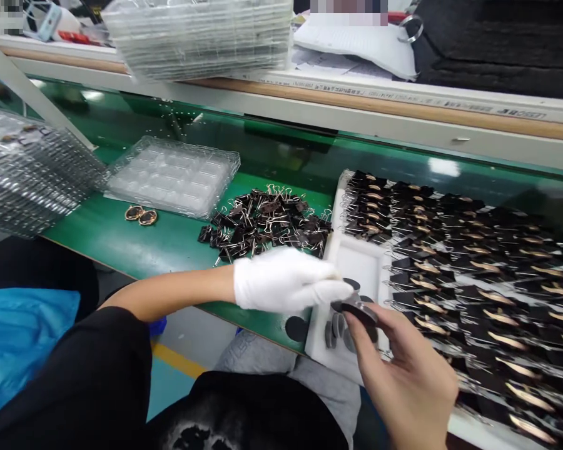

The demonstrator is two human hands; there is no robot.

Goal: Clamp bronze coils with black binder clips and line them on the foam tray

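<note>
My left hand (293, 280), in a white glove, reaches across with thumb and fingers pressed together at the edge of a dark round disc; what lies between its fingertips is hidden. Bare, my right hand (403, 369) pinches that dark disc (362, 314) between thumb and fingers. Below both hands, several loose grey and black discs (334, 330) lie in the near part of a white tray (319, 331). Another black disc (296, 329) lies on the green table just left of the tray.
A heap of black binder clips (267, 222) lies left of the tray. Rows of clips on gold-edged pieces (473, 281) fill its right side. Two gold-rimmed pieces (141, 215), clear plastic trays (169, 175) and a leaning tray stack (32, 169) stand left. A shelf (309, 103) spans the back.
</note>
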